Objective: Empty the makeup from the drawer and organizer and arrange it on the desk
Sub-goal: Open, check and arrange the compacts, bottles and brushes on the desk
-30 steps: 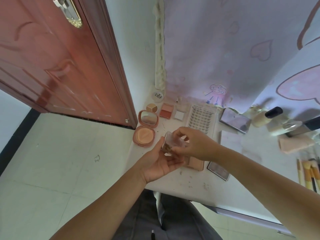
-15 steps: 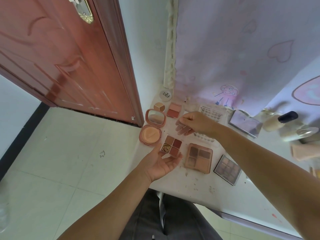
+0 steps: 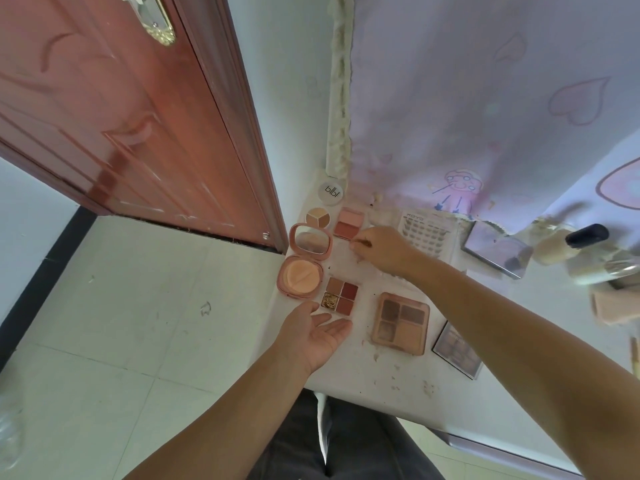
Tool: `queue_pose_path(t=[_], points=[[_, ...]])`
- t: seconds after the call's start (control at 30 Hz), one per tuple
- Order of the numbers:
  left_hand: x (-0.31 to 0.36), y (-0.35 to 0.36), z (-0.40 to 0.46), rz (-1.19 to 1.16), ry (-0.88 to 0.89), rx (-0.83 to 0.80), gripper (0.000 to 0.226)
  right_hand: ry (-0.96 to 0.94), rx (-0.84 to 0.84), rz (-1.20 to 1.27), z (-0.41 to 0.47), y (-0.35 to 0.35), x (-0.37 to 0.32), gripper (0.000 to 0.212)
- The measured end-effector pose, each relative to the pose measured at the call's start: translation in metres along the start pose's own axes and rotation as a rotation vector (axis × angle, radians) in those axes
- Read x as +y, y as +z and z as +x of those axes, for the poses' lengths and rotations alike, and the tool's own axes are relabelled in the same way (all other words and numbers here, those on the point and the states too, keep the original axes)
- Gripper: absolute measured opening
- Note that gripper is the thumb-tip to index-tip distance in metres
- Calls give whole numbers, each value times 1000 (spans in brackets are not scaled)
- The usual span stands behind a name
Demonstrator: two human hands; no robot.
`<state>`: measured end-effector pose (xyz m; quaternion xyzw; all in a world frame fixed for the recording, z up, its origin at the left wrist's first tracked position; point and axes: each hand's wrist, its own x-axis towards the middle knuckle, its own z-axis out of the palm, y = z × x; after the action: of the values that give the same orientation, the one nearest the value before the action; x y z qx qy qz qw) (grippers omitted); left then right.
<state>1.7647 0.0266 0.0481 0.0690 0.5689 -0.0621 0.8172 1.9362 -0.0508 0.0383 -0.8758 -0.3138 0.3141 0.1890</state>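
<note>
Nearest the camera, low in the centre of the frame, the left hand (image 3: 317,332) lies palm up with fingers straight and relaxed, holding nothing; its fingertips hover at the front edge of the white surface (image 3: 398,382).

Just above those fingertips, and not touching them, a small four-colour palette (image 3: 341,294) lies open and flat on the surface. To its right is a larger tan palette (image 3: 401,323), and further right a grey palette (image 3: 457,351) at an angle. To the upper left of the small palette sits an open pink powder compact (image 3: 304,259), its mirror lid tipped toward the back.

Further back, in the middle of the frame, the right hand (image 3: 381,249) reaches in from the right with fingers curled, pinching something small and thin that cannot be made out. Its grip is right beside the lower right corner of a pink blush palette (image 3: 349,223), which lies to its upper left. This hand is plainly the nearer one to that back row.

Behind it lie a round three-shade pot (image 3: 317,216) and a white round lid (image 3: 330,193), with a tray of false lashes (image 3: 427,233) to the right.
</note>
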Motion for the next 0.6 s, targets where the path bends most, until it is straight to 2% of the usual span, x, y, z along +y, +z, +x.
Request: queue_pose_path(t=[0.1, 0.2, 0.27, 0.33, 0.47, 0.53, 0.6], points=[[-7, 9, -7, 95, -36, -21, 44, -11, 131, -47, -12, -24, 10, 25], [-18, 29, -10, 230, -29, -88, 29, 118, 202, -68, -30, -53, 37, 24], [-25, 50, -9, 390, 36, -139, 22, 238, 260, -90, -46, -65, 59, 28], [-32, 76, -6, 659, 204, -153, 17, 368, 282, -81, -59, -64, 80, 31], [-41, 116, 17, 1446, 679, -158, 19, 499, 193, -35, -66, -44, 98, 36], [-47, 127, 40, 1745, 755, -120, 35, 541, 191, 87, -61, -37, 100, 37], [-56, 134, 53, 1972, 776, -15, 47, 588, 226, 306, -55, -34, 104, 33]])
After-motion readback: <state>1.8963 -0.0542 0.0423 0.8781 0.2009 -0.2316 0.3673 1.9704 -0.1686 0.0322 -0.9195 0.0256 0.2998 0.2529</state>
